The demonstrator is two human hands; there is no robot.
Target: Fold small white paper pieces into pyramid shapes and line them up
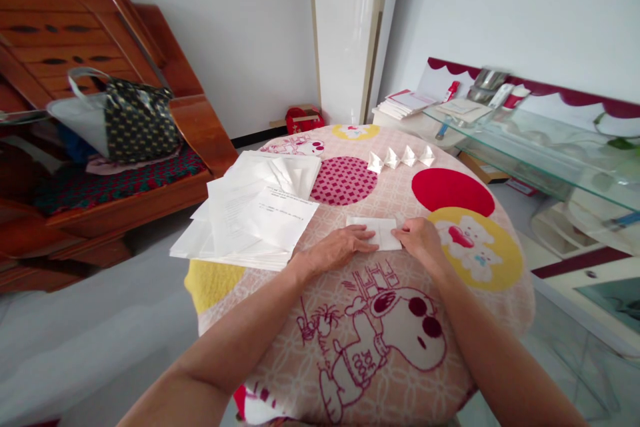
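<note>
A small folded white paper (376,229) lies on the round table (380,347), which has a pink cartoon-print cloth. My left hand (336,248) lies flat on the paper's left edge, fingers stretched out. My right hand (420,238) presses the paper's right edge with its fingers curled down on it. Several small folded white paper shapes (400,157) stand in a row at the table's far side. A loose stack of white sheets (253,210) lies to the left of my hands.
A wooden bench (100,147) with a dotted bag (125,117) stands at left. A tall white air conditioner (345,33) is at the back. A glass shelf unit (540,140) with books and cups runs along the right.
</note>
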